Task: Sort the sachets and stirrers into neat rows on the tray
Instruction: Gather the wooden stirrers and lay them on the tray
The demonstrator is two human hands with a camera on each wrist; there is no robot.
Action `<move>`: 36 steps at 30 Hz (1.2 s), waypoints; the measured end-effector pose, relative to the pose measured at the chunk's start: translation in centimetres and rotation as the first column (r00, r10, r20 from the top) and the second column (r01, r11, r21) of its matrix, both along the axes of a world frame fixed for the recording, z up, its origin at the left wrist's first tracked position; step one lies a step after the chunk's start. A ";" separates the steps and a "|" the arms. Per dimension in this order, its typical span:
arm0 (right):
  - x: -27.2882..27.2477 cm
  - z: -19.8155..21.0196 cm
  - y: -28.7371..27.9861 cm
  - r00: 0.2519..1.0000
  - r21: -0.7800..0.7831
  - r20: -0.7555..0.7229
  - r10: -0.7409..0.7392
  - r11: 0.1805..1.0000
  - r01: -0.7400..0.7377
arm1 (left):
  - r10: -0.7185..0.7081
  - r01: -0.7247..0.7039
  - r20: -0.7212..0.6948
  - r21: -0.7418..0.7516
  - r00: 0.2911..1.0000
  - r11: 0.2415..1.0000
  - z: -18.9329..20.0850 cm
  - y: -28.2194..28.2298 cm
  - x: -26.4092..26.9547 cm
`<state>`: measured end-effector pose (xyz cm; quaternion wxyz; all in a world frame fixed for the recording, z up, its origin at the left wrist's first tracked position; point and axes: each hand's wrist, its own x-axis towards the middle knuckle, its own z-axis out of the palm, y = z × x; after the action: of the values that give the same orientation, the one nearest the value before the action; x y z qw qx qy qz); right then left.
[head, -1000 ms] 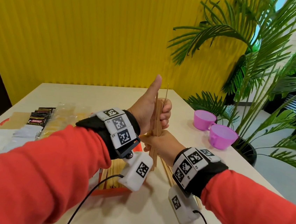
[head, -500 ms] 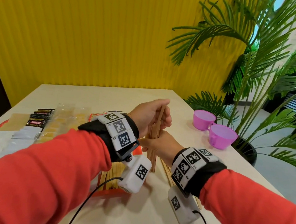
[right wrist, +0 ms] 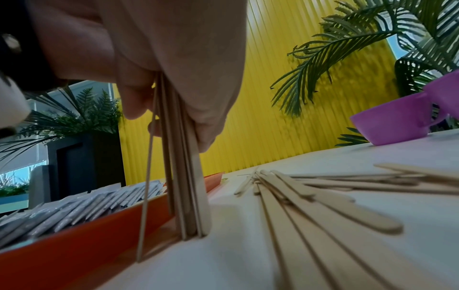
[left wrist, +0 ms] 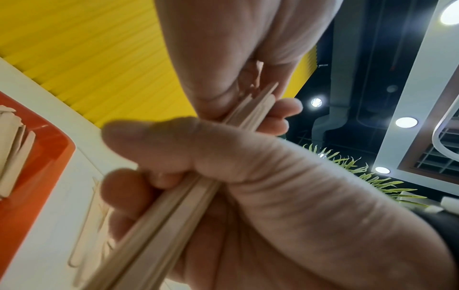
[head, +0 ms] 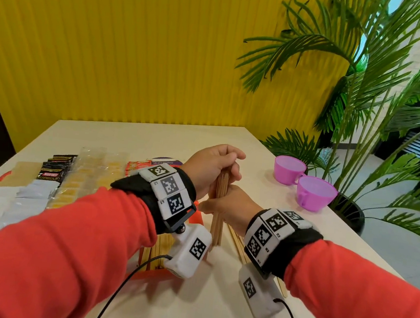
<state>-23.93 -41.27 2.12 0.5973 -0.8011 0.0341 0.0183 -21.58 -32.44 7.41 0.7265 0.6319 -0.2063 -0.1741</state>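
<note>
**A bunch of thin wooden sticks, stood on end**

The bundle of stirrers (head: 218,212) stands almost straight up. Its bottom ends rest on the table (head: 214,307), just beside the edge of the orange tray (right wrist: 82,253). In the right wrist view one thin stick has slipped out from the rest and leans toward the tray wall.

These sticks look very light, flat and smooth. Each one is stiff along its length but so thin that it could snap if bent hard. They slide on each other easily, so a loose hold may let some slip out. A good place to hold them is around the middle, with the whole bunch squeezed together, and that is where they are held now.

The right hand (head: 227,207) has its fingers and thumb curled round the middle of the bunch. The left hand (head: 209,168) is just above it, with its fingers curled round the top ends. The two hands touch.

More loose stirrers (right wrist: 323,196) lie flat and fanned out on the table to the right. Some stirrers (left wrist: 15,155) already lie in the tray. The sachets (head: 45,185) fill the rest of the tray in rows: white, black and see-through yellow ones.

Farther right on the table stand two purple cups (head: 304,185), near a green plant (head: 365,97). A yellow wall (head: 137,47) is behind the table.
</note>
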 end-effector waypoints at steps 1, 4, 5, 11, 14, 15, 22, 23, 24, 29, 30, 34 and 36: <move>0.1 0.0 -0.1 1.000 -0.004 -0.005 -0.002 1.000 0.002 | 0.002 -0.002 0.013 0.005 1.000 1.000 -0.2 0.0 0.0; 0.1 -0.1 -0.2 1.000 -0.027 -0.029 0.003 1.000 -0.004 | -0.005 0.005 0.025 -0.001 1.000 1.000 -0.4 0.1 0.1; 0.1 -0.2 -0.3 0.999 -0.036 -0.035 0.003 0.999 -0.004 | -0.013 0.013 0.028 0.002 1.000 1.000 -0.4 0.1 0.1; 0.2 -0.6 0.1 0.998 -0.002 -0.047 0.039 0.999 -0.039 | -0.088 0.080 0.081 0.105 0.993 0.991 -0.8 0.3 -0.1; -0.1 -0.2 0.4 0.997 0.003 -0.056 0.056 0.998 -0.056 | -0.077 0.072 0.061 0.079 0.995 0.994 -0.7 0.4 -0.2; -0.2 0.0 0.5 0.997 -0.001 -0.050 0.060 0.998 -0.060 | -0.069 0.063 0.070 0.079 0.995 0.995 -0.5 0.4 -0.3; 0.0 2.8 0.0 0.999 0.210 0.050 0.003 0.978 -0.013 | 0.128 -0.149 0.158 0.126 0.979 0.981 0.5 3.3 0.9; 0.1 3.3 0.1 0.998 0.233 0.062 0.000 0.972 -0.014 | 0.133 -0.158 0.152 0.167 0.979 0.973 0.2 3.9 1.0; 0.2 4.0 0.2 0.997 0.248 0.073 0.001 0.968 -0.020 | 0.116 -0.147 0.144 0.228 0.983 0.963 -0.2 4.5 1.2; 1.1 6.3 1.9 0.994 0.377 0.108 0.020 0.924 -0.059 | -0.125 0.125 -0.031 0.474 0.992 0.872 -1.1 5.8 0.8; 1.2 6.6 2.5 0.994 0.414 0.103 0.021 0.908 -0.062 | -0.134 0.146 -0.059 0.455 0.989 0.878 -1.1 5.7 0.6; 1.9 7.4 4.2 0.997 0.495 0.072 -0.012 0.869 -0.025 | -0.059 0.085 -0.075 0.404 0.995 0.911 -0.7 5.5 -0.2; 2.3 7.4 4.6 0.998 0.467 0.056 -0.024 0.884 -0.004 | -0.023 0.057 -0.093 0.387 0.995 0.920 -0.8 5.7 -0.1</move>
<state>-21.59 -36.71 9.54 0.7732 -0.6340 0.0150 -0.0011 -21.65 -26.70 6.59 0.5910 0.7511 -0.1491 -0.2536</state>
